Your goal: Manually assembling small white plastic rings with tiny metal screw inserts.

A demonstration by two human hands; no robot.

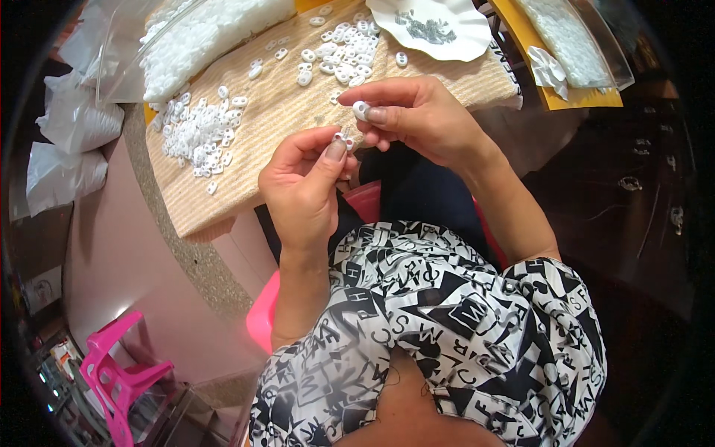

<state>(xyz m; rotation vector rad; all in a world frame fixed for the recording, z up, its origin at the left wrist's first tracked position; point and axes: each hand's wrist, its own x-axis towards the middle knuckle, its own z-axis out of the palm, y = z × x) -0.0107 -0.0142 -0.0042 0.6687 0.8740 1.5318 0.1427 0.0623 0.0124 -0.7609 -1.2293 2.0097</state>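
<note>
Between the thumb and fingers of my left hand is a small white piece with dark reddish holes. My right hand pinches a white oval piece with a dark hole, held just above and to the right of the left hand's piece. The two pieces are apart. Both hands are over the near edge of a cloth-covered table. On the cloth lie a pile of small white two-holed pieces at the left and a pile of larger white oval pieces farther back.
A white wavy-rimmed plate with small dark bits stands at the back. Clear bins of white pieces flank the table, a left bin and a right bin. A pink stool is on the floor, lower left.
</note>
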